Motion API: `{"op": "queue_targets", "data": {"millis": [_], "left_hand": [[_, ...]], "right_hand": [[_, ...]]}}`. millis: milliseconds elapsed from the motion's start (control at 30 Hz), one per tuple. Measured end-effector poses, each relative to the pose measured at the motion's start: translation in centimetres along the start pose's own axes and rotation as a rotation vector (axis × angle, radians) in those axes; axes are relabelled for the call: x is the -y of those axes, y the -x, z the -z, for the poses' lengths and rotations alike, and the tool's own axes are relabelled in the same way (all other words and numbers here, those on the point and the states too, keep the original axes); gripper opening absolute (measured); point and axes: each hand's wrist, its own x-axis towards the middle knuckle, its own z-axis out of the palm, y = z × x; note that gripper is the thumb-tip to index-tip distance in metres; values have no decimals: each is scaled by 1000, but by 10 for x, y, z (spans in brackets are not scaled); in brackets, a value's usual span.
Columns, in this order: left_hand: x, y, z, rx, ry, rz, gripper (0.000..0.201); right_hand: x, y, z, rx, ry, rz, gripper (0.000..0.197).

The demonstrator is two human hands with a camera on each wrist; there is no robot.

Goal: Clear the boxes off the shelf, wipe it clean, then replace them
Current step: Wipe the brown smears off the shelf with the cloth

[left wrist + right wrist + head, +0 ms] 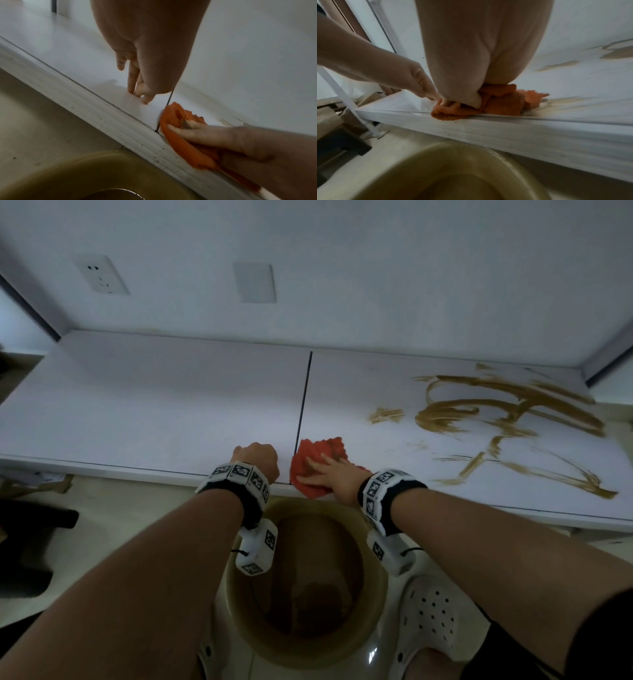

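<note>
The white shelf [154,405] has no boxes on it. Brown smears [507,412] cover its right half. An orange cloth [308,460] lies bunched at the front edge, just right of the shelf's middle seam. My right hand [329,474] presses down on the cloth [503,104] with fingers laid flat over it. My left hand [257,460] is just left of the seam, holding nothing. Its fingertips [139,93] point down and touch the bare shelf. Part of the cloth [180,142] hangs over the shelf's front lip.
A tan basin [246,628] of murky water stands on the floor under my wrists, between white clogs [431,614]. Cardboard [34,484] lies under the shelf's left end and a dark object [30,529] sits beside it. The wall behind has a socket [101,273].
</note>
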Motion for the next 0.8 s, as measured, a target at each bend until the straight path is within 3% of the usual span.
{"op": "queue_targets", "data": {"millis": [100, 267, 400, 800], "left_hand": [[-4, 3, -5, 25, -27, 4, 34], [-8, 6, -10, 52, -50, 0, 34], [-9, 2, -4, 57, -31, 20, 16], [-18, 8, 9, 32, 69, 76, 27]], "right_hand": [[-23, 27, -10, 8, -80, -46, 64], [-65, 53, -18, -67, -233, -314, 70], [-67, 41, -9, -15, -310, -408, 75], [-30, -5, 4, -48, -121, -205, 76]]}}
